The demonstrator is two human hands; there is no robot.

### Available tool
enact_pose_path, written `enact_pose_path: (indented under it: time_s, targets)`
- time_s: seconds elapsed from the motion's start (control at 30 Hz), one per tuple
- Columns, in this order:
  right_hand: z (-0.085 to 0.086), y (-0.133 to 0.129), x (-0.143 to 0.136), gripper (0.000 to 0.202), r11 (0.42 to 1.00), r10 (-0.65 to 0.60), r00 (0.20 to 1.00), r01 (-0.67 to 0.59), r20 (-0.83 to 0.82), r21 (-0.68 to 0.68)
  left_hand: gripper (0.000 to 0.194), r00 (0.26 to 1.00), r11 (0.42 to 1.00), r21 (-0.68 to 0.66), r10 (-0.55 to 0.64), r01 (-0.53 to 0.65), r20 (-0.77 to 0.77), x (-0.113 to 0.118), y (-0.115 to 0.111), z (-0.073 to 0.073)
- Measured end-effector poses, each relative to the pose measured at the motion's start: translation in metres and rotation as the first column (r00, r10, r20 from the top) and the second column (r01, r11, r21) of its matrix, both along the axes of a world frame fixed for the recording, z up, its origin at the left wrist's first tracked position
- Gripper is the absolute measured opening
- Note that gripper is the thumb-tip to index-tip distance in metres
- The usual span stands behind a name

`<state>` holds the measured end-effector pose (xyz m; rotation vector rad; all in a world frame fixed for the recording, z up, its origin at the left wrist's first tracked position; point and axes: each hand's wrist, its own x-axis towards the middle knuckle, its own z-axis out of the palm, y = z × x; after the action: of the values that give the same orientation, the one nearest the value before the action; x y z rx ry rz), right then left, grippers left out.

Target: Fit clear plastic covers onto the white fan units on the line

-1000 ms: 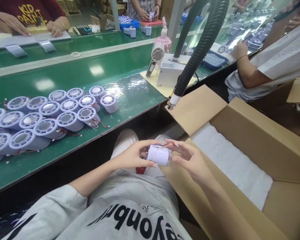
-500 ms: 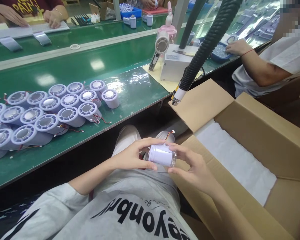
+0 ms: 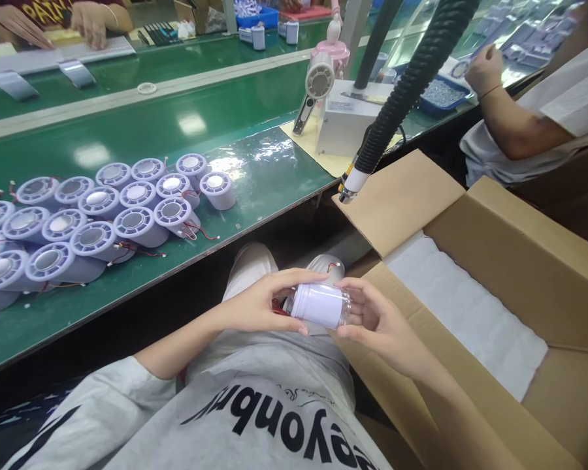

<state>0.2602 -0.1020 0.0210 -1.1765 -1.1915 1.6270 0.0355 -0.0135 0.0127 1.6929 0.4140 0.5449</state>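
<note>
A pale lilac cylinder (image 3: 319, 305) lies sideways above my lap, between my two hands. My left hand (image 3: 262, 303) is wrapped round its left end, fingers over the top and thumb below. At its clear right end, my right hand (image 3: 379, 323) grips with fingers and thumb. Thin red wires with a small white connector (image 3: 332, 266) show beyond the cylinder. Several similar lilac cylinders (image 3: 137, 220) with round metallic discs and wires stand on the green bench (image 3: 255, 189) at the left.
An open cardboard box (image 3: 509, 261) with white padding stands at the right. A black hose (image 3: 396, 104) with a metal tip hangs above its flap. Behind are a small fan (image 3: 319, 79) and a grey unit (image 3: 345, 121). Other people work at the far left and right.
The cylinder has turned slightly, and my right hand's fingers have shifted round its clear end. At the right, another person's hand has risen from the blue tray.
</note>
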Motion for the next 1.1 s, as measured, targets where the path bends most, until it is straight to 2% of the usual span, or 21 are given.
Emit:
enact_pose_path:
  time_s: [0.13, 0.33, 0.47, 0.63, 0.9, 1.03, 1.1]
  targets:
    - [-0.003, 0.001, 0.0, 0.048, 0.995, -0.007, 0.998, 0.002, -0.055, -0.097, 0.082, 1.0, 0.999, 0.042, -0.018, 0.017, 0.016, -0.001, 0.001, 0.0]
    - [-0.005, 0.002, -0.001, 0.046, 0.988, -0.015, 0.992, -0.004, -0.124, -0.152, 0.08, 1.0, 0.998, 0.05, -0.024, 0.023, 0.002, -0.001, 0.0, 0.001]
    - [-0.006, 0.002, -0.006, 0.043, 0.977, -0.036, 0.987, 0.002, -0.158, -0.213, 0.078, 1.0, 0.999, 0.022, -0.028, 0.028, 0.007, -0.001, 0.0, 0.0]
    - [-0.008, 0.002, -0.013, 0.05, 0.95, -0.067, 0.968, -0.013, -0.242, -0.313, 0.076, 0.998, 0.997, -0.061, -0.042, 0.044, 0.041, -0.001, -0.001, -0.002]
    - [-0.008, 0.001, -0.016, 0.063, 0.852, -0.069, 0.927, -0.137, -0.367, -0.505, 0.072, 0.993, 0.998, -0.053, -0.038, 0.044, 0.112, -0.002, -0.003, -0.007]
    - [-0.007, 0.002, -0.019, 0.075, 0.794, -0.083, 0.929, -0.158, -0.362, -0.587, 0.068, 0.999, 1.0, -0.02, 0.001, 0.001, 0.054, -0.002, -0.007, -0.004]
    - [-0.008, 0.002, -0.019, 0.079, 0.784, -0.051, 0.932, -0.185, -0.359, -0.592, 0.064, 1.0, 0.998, -0.055, 0.023, -0.022, 0.009, -0.002, -0.011, -0.001]
